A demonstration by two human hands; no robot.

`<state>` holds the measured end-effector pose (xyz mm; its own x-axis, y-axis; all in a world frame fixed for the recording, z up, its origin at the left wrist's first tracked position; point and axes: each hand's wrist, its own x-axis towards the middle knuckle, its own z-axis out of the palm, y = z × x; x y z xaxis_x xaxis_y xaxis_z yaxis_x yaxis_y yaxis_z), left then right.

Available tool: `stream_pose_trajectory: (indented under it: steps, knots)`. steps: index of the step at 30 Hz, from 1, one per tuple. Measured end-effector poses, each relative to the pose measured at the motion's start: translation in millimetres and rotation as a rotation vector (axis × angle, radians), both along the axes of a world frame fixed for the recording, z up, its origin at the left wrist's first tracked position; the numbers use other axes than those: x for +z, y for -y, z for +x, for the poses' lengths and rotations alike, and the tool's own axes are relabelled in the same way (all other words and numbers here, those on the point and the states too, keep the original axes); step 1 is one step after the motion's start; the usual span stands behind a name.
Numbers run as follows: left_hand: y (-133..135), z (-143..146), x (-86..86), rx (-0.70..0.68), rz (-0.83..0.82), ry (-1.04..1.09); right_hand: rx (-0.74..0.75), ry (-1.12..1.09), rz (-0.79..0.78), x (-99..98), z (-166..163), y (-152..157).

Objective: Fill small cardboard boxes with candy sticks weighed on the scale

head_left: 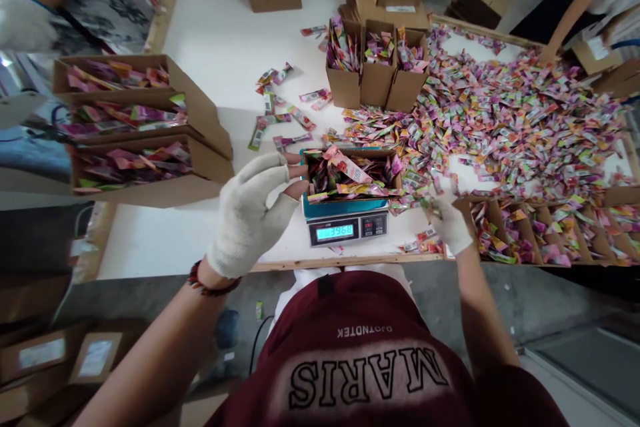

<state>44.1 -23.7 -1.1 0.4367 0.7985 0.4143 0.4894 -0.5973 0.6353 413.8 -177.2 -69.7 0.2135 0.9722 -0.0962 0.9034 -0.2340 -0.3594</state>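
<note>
A narrow cardboard box [395, 188] filled with small, colourful packets stands on a digital scale [347, 230], whose lit display seems to read 3968. A pink packet [347, 165] lies on top of the fill. My left hand [253, 210], in a white glove with bare fingertips, holds the box's left end between thumb and fingers. To the right of the scale, my gloved right hand [451, 223] is over the table edge beside loose packets [417, 179]. Motion smears its fingers, and whether a packet is between them is unclear.
Three filled boxes [200, 177] stand at left, three more [375, 90] behind the scale. Several filled boxes [530, 243] line the front right edge. A large packet heap [510, 107] covers the table's right. Another person's arm [583, 7] reaches in; a gloved hand [25, 20] shows far left.
</note>
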Motion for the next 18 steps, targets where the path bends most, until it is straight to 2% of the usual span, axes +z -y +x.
stream_pose_trajectory:
  steps: [3, 6, 8, 11, 15, 18]
  knots:
    - [-2, 8, -0.3, -0.024, -0.023, 0.003, 0.129, 0.038, 0.095, 36.1, -9, -22]
    - [-4, 15, 3.3, -0.043, -0.042, -0.024, 0.305, 0.053, 0.159, 70.8, -38, -62]
    - [-4, 15, 4.7, -0.037, -0.043, -0.034, 0.321, 0.056, 0.156, 84.5, -54, -80]
    - [-1, 2, 0.5, 0.014, -0.036, -0.027, 0.199, 0.038, 0.199, 89.6, -57, -76]
    - [5, -28, -13.2, 0.115, -0.066, -0.03, -0.001, 0.027, 0.36, 83.0, -29, -36]
    - [7, -43, -21.0, 0.155, -0.109, -0.04, -0.059, 0.052, 0.43, 77.3, -15, -17]
